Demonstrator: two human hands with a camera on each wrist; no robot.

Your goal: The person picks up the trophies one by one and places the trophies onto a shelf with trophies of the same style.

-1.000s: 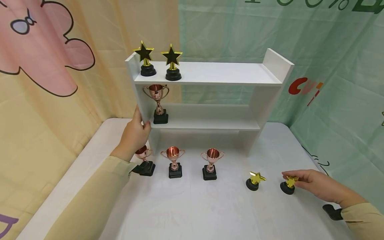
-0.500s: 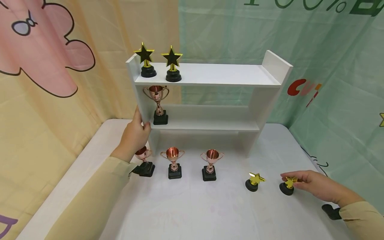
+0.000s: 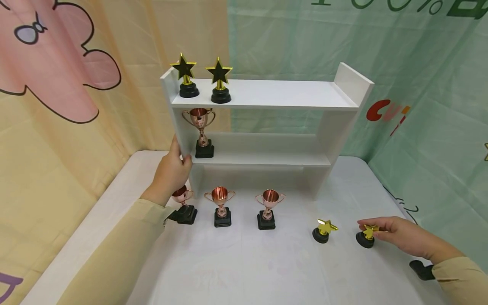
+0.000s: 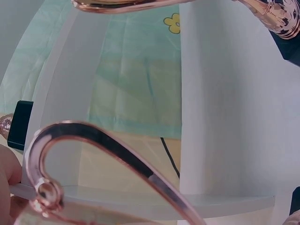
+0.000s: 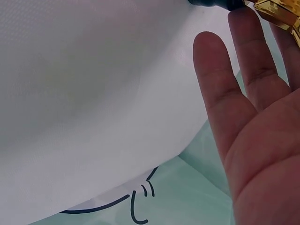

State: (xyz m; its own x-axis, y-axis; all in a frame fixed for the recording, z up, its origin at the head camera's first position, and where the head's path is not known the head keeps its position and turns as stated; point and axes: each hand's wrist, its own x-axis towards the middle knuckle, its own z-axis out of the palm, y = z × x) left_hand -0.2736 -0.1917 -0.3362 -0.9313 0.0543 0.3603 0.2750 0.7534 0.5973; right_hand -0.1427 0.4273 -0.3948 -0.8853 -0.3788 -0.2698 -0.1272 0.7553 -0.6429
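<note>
At the left side panel of a white shelf [image 3: 263, 149], my left hand [image 3: 170, 171] grips the panel's edge, thumb in front. A copper cup trophy [image 3: 183, 202] stands just below that wrist, partly hidden by it. My right hand [image 3: 408, 235] pinches the gold star of a small star trophy [image 3: 367, 237] between thumb and fingers; its black base is on the table. In the right wrist view several fingers [image 5: 218, 79] extend beside the gold star [image 5: 276, 14]. Another star trophy [image 3: 322, 231] stands to its left.
Two star trophies [image 3: 219, 80] stand at the top shelf's left end. A copper cup [image 3: 202, 132] is on the middle shelf at left. Two more cups, one left [image 3: 222, 206] and one right [image 3: 268, 209], stand on the white table [image 3: 244, 267] before the shelf. Printed curtains hang behind.
</note>
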